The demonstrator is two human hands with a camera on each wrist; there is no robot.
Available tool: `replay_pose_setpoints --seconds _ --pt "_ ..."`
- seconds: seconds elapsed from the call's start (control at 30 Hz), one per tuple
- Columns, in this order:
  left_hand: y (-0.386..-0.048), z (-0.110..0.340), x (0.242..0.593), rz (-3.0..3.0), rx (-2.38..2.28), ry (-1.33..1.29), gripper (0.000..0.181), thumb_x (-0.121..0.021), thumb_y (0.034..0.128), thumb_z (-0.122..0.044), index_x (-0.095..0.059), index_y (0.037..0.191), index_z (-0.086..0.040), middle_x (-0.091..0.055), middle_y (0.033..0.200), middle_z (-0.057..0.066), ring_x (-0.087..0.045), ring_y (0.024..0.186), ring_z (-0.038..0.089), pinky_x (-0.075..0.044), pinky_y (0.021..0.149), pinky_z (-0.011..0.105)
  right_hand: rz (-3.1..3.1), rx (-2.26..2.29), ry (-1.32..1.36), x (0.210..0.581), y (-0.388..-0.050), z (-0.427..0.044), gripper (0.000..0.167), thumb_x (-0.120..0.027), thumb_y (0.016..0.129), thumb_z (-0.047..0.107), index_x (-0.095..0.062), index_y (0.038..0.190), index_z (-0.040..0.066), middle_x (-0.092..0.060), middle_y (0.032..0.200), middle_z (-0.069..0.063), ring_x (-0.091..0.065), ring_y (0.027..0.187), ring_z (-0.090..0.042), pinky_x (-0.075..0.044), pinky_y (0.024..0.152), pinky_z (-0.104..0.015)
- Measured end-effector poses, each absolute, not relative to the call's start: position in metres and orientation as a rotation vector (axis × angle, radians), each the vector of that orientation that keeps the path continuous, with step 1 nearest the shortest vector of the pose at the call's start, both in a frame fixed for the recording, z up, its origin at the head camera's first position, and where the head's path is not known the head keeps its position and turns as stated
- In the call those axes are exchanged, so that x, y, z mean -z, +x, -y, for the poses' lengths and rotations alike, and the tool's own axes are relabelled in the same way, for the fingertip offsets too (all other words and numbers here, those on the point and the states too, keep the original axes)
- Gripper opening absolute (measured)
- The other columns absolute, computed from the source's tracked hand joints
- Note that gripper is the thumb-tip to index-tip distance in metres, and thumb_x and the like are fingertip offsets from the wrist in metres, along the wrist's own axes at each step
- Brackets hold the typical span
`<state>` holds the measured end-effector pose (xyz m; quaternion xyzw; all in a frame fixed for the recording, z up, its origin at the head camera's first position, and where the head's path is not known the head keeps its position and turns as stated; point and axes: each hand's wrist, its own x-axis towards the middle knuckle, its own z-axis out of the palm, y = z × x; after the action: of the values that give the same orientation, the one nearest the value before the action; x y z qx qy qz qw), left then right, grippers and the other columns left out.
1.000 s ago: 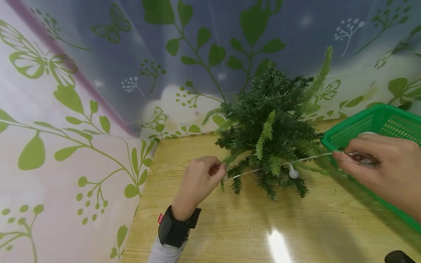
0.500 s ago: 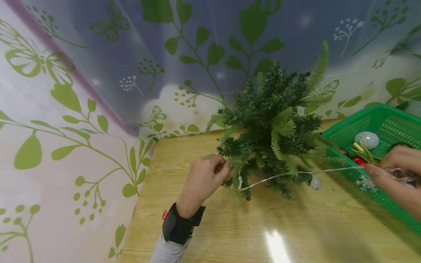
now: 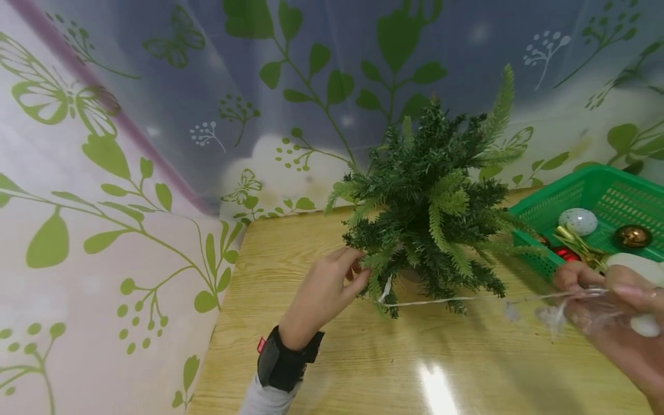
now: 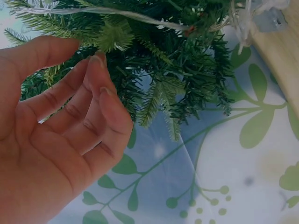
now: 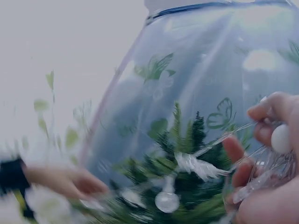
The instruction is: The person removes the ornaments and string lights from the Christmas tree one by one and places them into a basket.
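A small artificial Christmas tree (image 3: 425, 190) stands on the wooden table. My left hand (image 3: 324, 294) is at its lower left branches; in the left wrist view the thumb and bent fingertips lie by a branch tip (image 4: 114, 35), and whether they grip it is unclear. Clear-wired string lights (image 3: 430, 302) run from these branches across the tree's front to my right hand (image 3: 612, 349), which holds the bundled rest of the string. A round clear bulb (image 5: 167, 200) hangs from the wire in the blurred right wrist view.
At the right, the green plastic basket (image 3: 550, 193) holds a speckled white egg-shaped ornament (image 3: 578, 221), a brown ball (image 3: 633, 236), a red ornament (image 3: 565, 253) and gold ribbon (image 3: 576, 241). Leaf-patterned curtains (image 3: 311, 57) hang behind and left of the table (image 3: 332, 374).
My left hand has moved from holding the wire left of the tree to the lower branches. My right hand first pulled the string rightward, then came lower and turned palm up, uncovering the basket's ornaments.
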<state>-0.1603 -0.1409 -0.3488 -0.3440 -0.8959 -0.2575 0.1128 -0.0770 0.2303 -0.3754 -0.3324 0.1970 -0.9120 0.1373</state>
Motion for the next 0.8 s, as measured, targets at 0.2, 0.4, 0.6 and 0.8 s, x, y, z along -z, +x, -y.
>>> replay_pose_setpoints --seconds 0.2,0.4,0.6,0.8 --pt "-0.160 0.142 0.353 2.641 0.784 -1.057 0.017 -0.061 0.0923 -0.005 -0.063 0.109 -0.002 -0.065 0.089 0.004 -0.062 0.074 0.013 -0.048 0.061 0.021 0.142 2.744 -0.513 0.374 -0.074 -0.194 0.049 -0.020 0.105 0.024 -0.040 0.072 -0.006 -0.050 0.118 -0.025 -0.041 0.109 -0.040 -0.018 0.112 -0.052" --pt "-0.159 0.143 0.355 2.634 0.788 -1.059 0.020 -0.060 0.0929 -0.005 -0.062 0.112 -0.002 -0.065 0.089 0.003 -0.062 0.073 0.012 -0.048 0.059 0.021 0.161 2.678 -0.538 0.371 -0.081 -0.164 0.046 -0.023 0.105 0.020 -0.055 0.095 -0.012 -0.046 0.127 -0.023 -0.045 0.069 -0.021 -0.045 0.077 -0.022" --pt "-0.159 0.143 0.355 2.584 0.741 -1.116 0.030 -0.064 0.0910 -0.005 -0.058 0.121 -0.003 -0.062 0.096 0.006 -0.061 0.074 0.012 -0.047 0.059 0.021 -1.135 2.249 -0.818 0.367 -0.091 -0.144 0.037 -0.023 0.103 -0.003 -0.058 0.089 0.000 -0.049 0.143 -0.014 -0.021 0.037 -0.020 -0.020 0.029 -0.021" --pt "-0.160 0.144 0.356 2.523 0.623 -1.289 0.042 -0.062 0.0911 -0.001 -0.058 0.132 -0.012 -0.054 0.121 0.012 -0.057 0.074 0.013 -0.045 0.061 0.022 -1.639 1.864 -0.786 0.370 -0.091 -0.129 0.024 -0.040 0.101 -0.003 -0.051 0.080 -0.004 -0.070 0.101 -0.014 -0.030 0.033 -0.026 -0.043 0.037 -0.025"
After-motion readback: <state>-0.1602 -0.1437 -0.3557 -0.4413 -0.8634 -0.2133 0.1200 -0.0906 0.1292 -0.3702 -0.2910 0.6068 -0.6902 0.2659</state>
